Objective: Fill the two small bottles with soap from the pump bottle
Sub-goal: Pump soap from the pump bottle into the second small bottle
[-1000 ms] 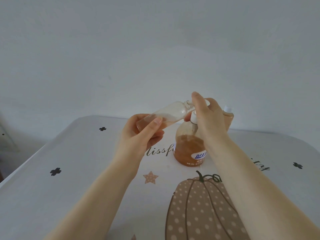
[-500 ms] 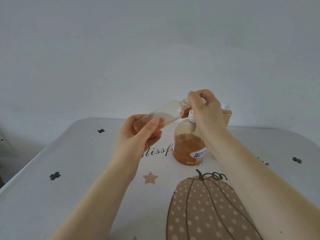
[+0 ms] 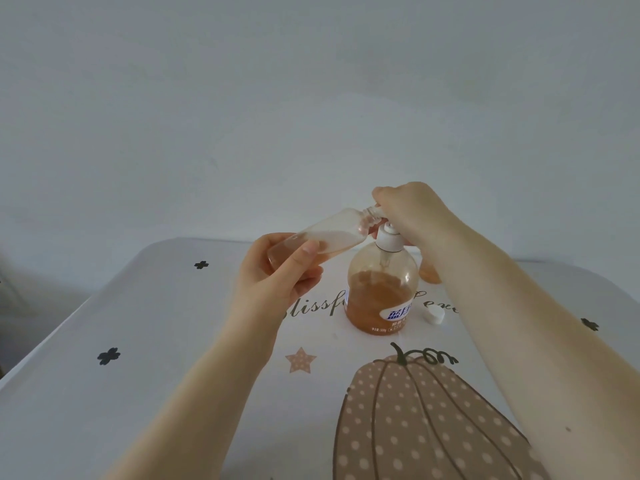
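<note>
My right hand [image 3: 414,211] has risen with the pump head, fingers curled over it; one stroke is complete, and the next can begin. My left hand [image 3: 277,275] grips the small bottle [image 3: 322,239], tilted, mouth at the spout, roughly half full. The pump bottle [image 3: 381,289] (about half soap) stands mid-table. A second small bottle [image 3: 429,273] stands behind; a loose cap [image 3: 433,314] lies beside.
</note>
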